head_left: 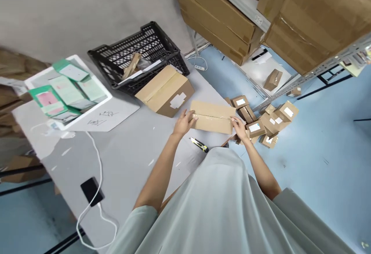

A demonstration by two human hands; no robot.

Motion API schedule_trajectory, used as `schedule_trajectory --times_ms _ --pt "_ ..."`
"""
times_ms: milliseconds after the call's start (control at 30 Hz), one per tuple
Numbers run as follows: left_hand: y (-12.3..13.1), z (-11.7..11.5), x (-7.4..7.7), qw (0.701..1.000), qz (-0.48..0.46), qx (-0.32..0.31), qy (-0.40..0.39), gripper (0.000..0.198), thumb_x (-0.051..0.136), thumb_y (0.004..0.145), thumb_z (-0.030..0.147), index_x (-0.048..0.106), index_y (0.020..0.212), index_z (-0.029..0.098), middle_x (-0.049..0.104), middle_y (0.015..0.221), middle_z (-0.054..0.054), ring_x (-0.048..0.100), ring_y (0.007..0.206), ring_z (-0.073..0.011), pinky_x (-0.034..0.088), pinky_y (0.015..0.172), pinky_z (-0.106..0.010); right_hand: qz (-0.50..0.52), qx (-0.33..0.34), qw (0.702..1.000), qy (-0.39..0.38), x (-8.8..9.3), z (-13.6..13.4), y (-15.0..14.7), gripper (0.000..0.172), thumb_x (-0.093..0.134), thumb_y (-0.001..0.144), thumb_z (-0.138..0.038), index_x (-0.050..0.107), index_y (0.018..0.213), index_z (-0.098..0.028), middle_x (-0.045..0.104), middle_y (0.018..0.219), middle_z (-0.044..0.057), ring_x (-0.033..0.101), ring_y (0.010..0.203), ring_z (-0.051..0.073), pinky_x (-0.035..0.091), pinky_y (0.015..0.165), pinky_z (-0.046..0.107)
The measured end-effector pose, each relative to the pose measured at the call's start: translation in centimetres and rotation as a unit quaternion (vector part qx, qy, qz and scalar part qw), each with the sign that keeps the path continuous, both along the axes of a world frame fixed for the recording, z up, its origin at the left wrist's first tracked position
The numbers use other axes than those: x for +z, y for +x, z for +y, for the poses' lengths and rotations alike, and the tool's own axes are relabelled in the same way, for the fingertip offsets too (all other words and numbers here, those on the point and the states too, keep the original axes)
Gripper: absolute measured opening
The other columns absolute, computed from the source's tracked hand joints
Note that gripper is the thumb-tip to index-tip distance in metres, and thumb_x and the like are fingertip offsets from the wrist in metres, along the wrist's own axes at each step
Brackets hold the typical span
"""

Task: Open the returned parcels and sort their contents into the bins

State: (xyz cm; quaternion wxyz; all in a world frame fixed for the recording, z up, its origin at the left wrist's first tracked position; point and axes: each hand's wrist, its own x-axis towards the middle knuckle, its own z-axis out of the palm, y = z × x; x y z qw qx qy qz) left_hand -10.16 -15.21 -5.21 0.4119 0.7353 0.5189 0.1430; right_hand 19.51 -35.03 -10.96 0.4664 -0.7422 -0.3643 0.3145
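Note:
A small cardboard box [213,117] lies near the table's front right edge, with a seam running along its top. At the box's left end is my left hand [183,123], thumb and fingers closed on the edge of it. My right hand [239,127] grips the opposite end, near the seam. Just this side of the box, a yellow and black utility knife [199,144] rests on the table, its tip toward the left. A larger taped cardboard box [166,91] with a white label stands behind, close to my left hand.
On the table [133,149] are a black plastic crate [116,63], a white bin [108,97] of green packets, and a black device [92,191] with a white cable. Several labelled boxes [255,126] are heaped on the blue floor to the right. Shelving [246,5] holds large cartons.

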Motion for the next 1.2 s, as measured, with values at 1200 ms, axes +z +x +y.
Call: schedule_trajectory --times_ms 1200 --pt "48.8 -15.8 -2.7 0.925 -0.083 -0.364 -0.075 0.051 0.087 0.074 0.013 0.084 0.123 0.023 0.072 0.117 -0.013 0.072 0.130 -0.0406 0.053 0.131 -0.055 -0.048 -0.482 0.874 -0.031 0.4 -31.9 22.7 0.074 0.066 0.094 -0.072 0.074 0.140 -0.015 0.081 0.142 0.023 0.076 0.127 0.037 0.062 0.116 0.059"
